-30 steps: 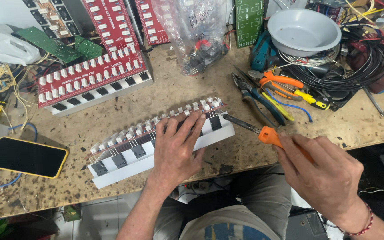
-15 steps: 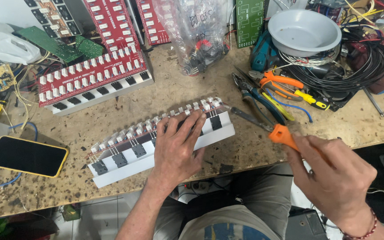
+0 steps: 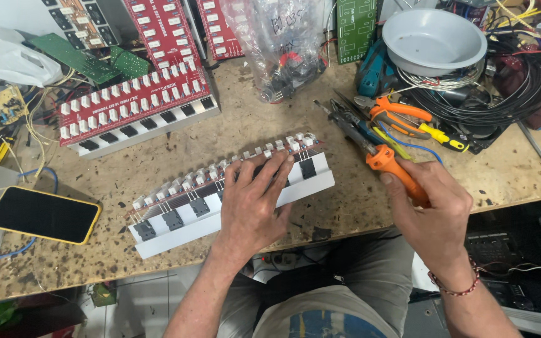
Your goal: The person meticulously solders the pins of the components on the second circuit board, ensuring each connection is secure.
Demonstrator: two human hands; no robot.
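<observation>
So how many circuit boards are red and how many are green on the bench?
Red circuit boards: 4 – big one, one under the left hand, two at the top
Green circuit boards: 3 – two at the left, one at the top
Total: 7

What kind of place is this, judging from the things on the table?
Probably an electronics repair workbench. Red circuit boards lie on the worn table, beside pliers and coiled black cables. The right hand holds an orange-handled screwdriver.
</observation>
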